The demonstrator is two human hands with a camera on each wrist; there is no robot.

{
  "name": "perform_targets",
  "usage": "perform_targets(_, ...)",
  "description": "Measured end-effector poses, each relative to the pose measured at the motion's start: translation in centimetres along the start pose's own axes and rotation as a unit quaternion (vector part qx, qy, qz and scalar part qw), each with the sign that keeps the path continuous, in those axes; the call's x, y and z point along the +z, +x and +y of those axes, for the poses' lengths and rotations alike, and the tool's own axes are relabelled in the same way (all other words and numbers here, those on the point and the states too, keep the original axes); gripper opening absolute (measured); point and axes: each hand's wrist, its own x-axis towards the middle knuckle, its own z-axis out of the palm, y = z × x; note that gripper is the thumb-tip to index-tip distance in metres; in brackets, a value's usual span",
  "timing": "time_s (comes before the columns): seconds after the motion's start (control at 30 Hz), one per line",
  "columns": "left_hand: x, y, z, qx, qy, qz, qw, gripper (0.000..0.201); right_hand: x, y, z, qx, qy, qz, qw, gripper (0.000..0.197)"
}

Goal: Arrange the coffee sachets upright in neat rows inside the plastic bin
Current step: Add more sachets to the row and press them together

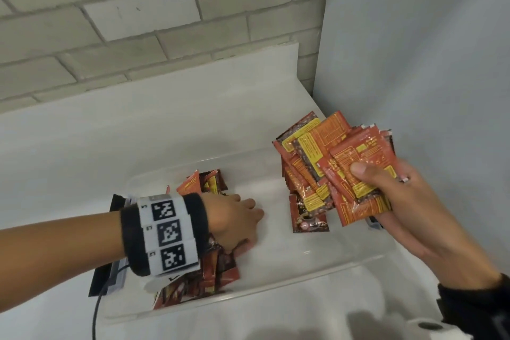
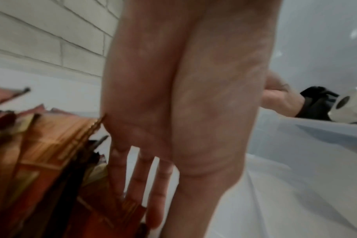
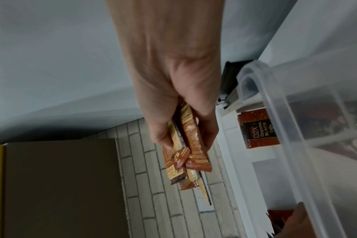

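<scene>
Head view: left hand (image 1: 234, 218), fingers straight, braces a partial row of upright sachets (image 1: 209, 270) in the plastic bin (image 1: 303, 281); right hand (image 1: 400, 201) clamps the unplaced bundle (image 1: 331, 163).

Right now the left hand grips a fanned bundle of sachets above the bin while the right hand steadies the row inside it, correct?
Hands swapped. The head view shows the right hand gripping the fanned bundle; the left hand steadies the row inside the bin.
</scene>
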Motion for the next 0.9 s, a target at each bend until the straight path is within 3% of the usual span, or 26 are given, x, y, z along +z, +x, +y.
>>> perform_targets(0.07, -0.2, -0.3, -0.2, 0.003, -0.032, -0.006, 0.999, 0.030, 0.2, 0.1, -0.2, 0.005, 0.015, -0.001, 1.000, 0.047)
perform_targets(0.1, -0.5, -0.7, -0.6, 0.010, -0.064, 0.015, 0.998, 0.030, 0.5, 0.2, -0.3, 0.004, 0.020, -0.002, 1.000, 0.049)
perform_targets(0.2, -1.8, -2.4, -2.1, 0.011, -0.191, 0.180, 0.965, 0.025, 1.0, 0.3, -0.4, -0.015, 0.015, 0.004, 1.000, 0.068)
perform_targets(0.3, -2.6, -3.2, -2.9, 0.011, -0.254, 0.277, 0.926, 0.021, 1.1, 0.6, -0.9, -0.038, 0.051, 0.036, 0.997, 0.045)
perform_targets(0.4, -2.5, -2.2, -1.6, 0.020, -0.266, 0.240, 0.933, 0.023, 1.0, 0.7, -1.6, -0.062, 0.080, 0.051, 0.993, 0.032)
perform_targets(0.47, -2.3, -0.5, -0.5, -0.022, -0.276, 0.220, 0.935, 0.036, 0.9, 0.5, -1.9, -0.074, 0.084, 0.064, 0.992, 0.033)
perform_targets(0.53, -2.1, 1.2, 0.0, -0.076, -0.308, 0.221, 0.922, 0.048, 0.7, 0.5, -2.0, -0.085, 0.097, 0.076, 0.989, 0.036)
perform_targets(0.63, -2.1, 2.5, 0.3, -0.091, -0.361, 0.252, 0.893, 0.056, 0.8, 0.4, -1.8, -0.092, 0.115, 0.087, 0.985, 0.037)
perform_targets(0.77, -2.3, 3.2, 0.8, -0.097, -0.412, 0.300, 0.855, 0.042, 1.1, 0.4, -1.1, -0.082, 0.119, 0.097, 0.985, 0.037)
perform_targets(0.9, -2.0, 4.1, 1.5, -0.102, -0.379, 0.296, 0.871, 0.047, 1.1, 0.5, -0.7, -0.075, 0.117, 0.101, 0.985, 0.042)
